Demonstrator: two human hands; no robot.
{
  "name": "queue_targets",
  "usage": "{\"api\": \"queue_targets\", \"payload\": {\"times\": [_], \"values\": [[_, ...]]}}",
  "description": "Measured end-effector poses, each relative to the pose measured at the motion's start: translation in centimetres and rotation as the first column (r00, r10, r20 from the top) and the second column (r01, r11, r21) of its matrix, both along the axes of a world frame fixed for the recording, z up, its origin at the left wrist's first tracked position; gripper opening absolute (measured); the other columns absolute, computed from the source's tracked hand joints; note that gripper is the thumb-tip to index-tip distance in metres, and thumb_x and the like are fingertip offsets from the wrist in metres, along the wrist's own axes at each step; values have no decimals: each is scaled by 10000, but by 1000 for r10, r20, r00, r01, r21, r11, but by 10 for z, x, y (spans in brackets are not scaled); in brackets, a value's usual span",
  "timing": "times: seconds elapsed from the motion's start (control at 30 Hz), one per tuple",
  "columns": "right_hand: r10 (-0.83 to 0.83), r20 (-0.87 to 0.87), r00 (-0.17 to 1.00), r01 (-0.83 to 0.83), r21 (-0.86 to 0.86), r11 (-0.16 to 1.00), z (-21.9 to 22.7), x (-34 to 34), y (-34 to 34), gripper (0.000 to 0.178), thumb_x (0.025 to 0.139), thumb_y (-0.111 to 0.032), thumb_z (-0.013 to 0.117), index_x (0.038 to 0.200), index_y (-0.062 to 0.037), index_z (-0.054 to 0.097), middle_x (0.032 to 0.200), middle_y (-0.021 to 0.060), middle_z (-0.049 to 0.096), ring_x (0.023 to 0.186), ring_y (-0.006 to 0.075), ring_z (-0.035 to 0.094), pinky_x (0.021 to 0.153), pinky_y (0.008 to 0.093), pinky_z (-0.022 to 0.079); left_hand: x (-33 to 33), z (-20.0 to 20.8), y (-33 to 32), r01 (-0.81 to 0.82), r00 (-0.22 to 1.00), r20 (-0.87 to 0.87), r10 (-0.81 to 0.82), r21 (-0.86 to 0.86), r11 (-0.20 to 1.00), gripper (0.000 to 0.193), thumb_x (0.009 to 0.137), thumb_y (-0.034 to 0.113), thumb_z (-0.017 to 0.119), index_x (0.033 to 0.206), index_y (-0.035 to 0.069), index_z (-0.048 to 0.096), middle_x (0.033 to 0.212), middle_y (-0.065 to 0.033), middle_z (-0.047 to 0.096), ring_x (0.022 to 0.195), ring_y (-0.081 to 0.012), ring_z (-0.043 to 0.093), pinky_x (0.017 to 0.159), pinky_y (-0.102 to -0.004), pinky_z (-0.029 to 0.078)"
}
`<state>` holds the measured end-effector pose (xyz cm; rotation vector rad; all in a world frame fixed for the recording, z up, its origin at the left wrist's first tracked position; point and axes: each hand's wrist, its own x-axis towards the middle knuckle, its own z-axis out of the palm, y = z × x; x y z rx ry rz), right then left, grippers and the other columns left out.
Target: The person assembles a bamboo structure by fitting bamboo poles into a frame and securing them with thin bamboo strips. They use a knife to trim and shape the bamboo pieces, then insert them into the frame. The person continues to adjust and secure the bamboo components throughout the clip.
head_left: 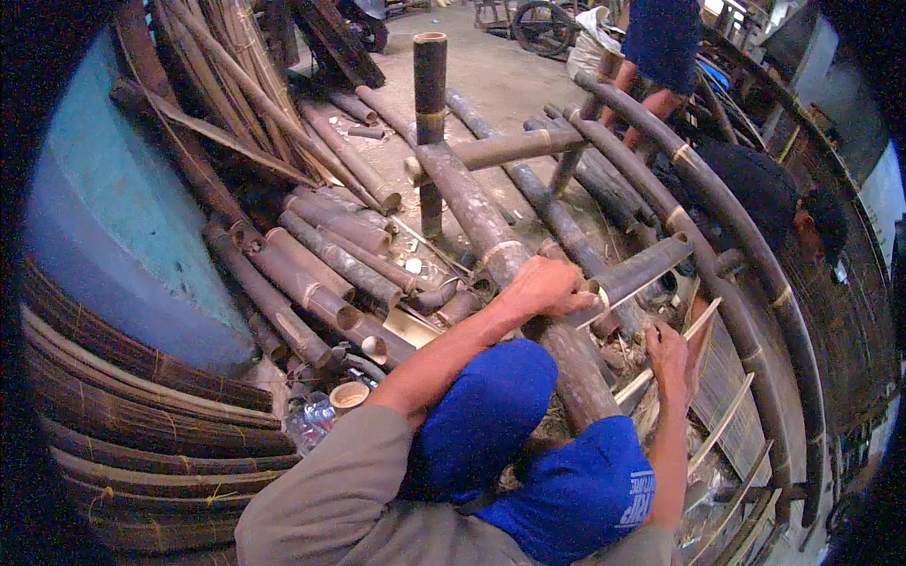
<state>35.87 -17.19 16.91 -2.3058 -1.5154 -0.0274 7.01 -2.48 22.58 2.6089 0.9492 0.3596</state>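
A thick brown bamboo pole (481,212) runs away from me between my knees, part of a bamboo frame. My left hand (547,288) lies over this pole with its fingers curled around it, close to the end of a short bamboo crosspiece (646,267). Lower and to the right, my right hand (668,357) is closed below the crosspiece, beside some pale bamboo strips (725,422). What its fingers hold, if anything, is hidden. An upright dark bamboo post (430,90) stands at the far end of the pole, with another crosspiece (510,151) beside it.
Cut bamboo pieces (326,255) are piled on the floor at left. Curved bamboo rails (703,170) arch along the right. Stacked slatted bamboo panels (151,424) stand at lower left, near a bamboo cup (349,394). Another person (661,47) stands at the back right.
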Motion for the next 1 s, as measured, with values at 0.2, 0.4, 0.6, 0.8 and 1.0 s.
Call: {"api": "queue_targets", "payload": {"times": [0.2,0.4,0.6,0.8,1.0], "values": [[47,19,999,-47,-4,999,-2,2,1,339,921,-338,590,1126,-96,710,891,263,694,847,445,673,795,526,523,0,-2,2,1,1000,-12,-1,-18,1000,640,874,623,546,848,17,751,833,-228,710,798,-400,701,751,-503,540],[125,67,990,-134,147,980,-15,11,-3,359,921,-365,607,1113,-76,697,891,233,703,779,435,673,756,528,531,4,4,1,5,997,-77,-7,-30,1000,674,880,629,540,849,-12,747,842,-250,704,820,-400,701,775,-499,534],[43,50,998,-46,79,996,-1,-7,1,329,913,-360,605,1019,-75,729,822,234,690,787,436,671,745,513,533,2,2,5,29,990,-141,-30,-12,1000,596,916,656,469,961,141,765,881,-179,720,845,-391,691,779,-509,532],[65,106,992,-73,71,995,-6,2,-2,326,930,-357,579,980,-69,723,850,234,693,786,443,667,736,516,539,8,8,1,1,993,-119,-2,-11,1000,670,906,669,480,858,56,747,844,-218,706,840,-404,686,778,-510,526],[-41,-165,986,91,314,945,14,5,-2,307,936,-314,571,940,-28,682,891,243,685,860,450,644,775,531,504,6,6,2,-25,988,-155,20,-32,999,663,896,677,497,888,68,761,841,-218,706,836,-407,689,773,-514,523]]}}
